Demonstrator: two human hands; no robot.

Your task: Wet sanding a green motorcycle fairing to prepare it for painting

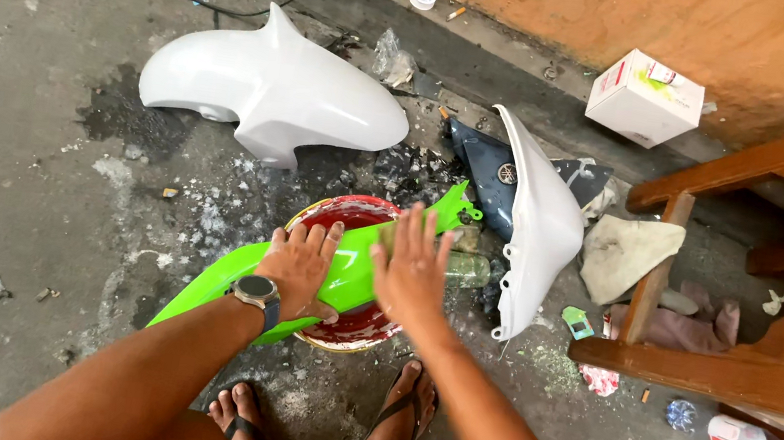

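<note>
Head view: glossy lime-green fairing panel (345, 269) (long, curved) w/ pointed ends

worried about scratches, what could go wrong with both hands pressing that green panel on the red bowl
The green panel bridges the red bowl with its long end unsupported, so pressure from the left hand and right hand could tip the bowl or flex the panel. Grit on the concrete floor might scratch it if it slips.
</note>
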